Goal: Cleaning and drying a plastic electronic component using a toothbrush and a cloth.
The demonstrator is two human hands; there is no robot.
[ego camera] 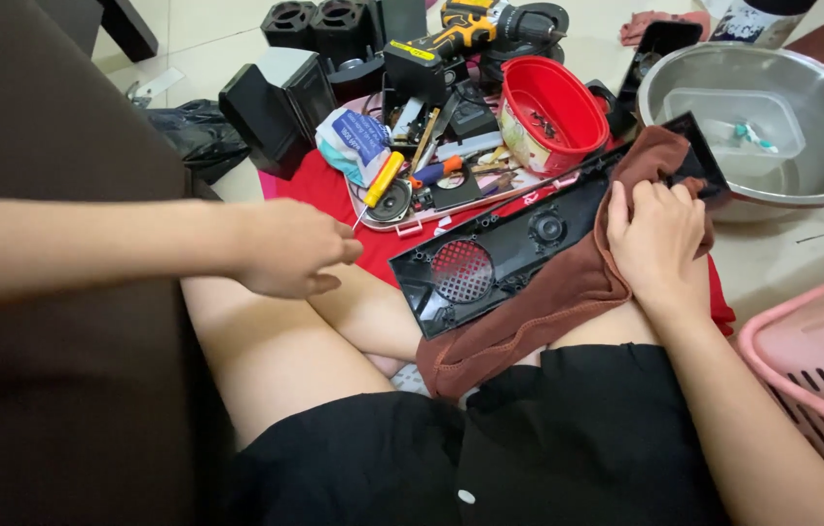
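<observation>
A long black plastic speaker panel with a round mesh grille lies across my lap, resting on my legs. A brown cloth is draped over its right part. My right hand presses the cloth against the panel's right end, fingers curled into the fabric. My left hand hovers over my left knee, left of the panel, holding nothing, fingers loosely apart and pointing towards the panel.
On the floor ahead sit a red plastic tub, a yellow-and-black power drill, black speaker boxes, screwdrivers and loose parts on a white tray. A steel bowl stands at right, a pink basket at the lower right.
</observation>
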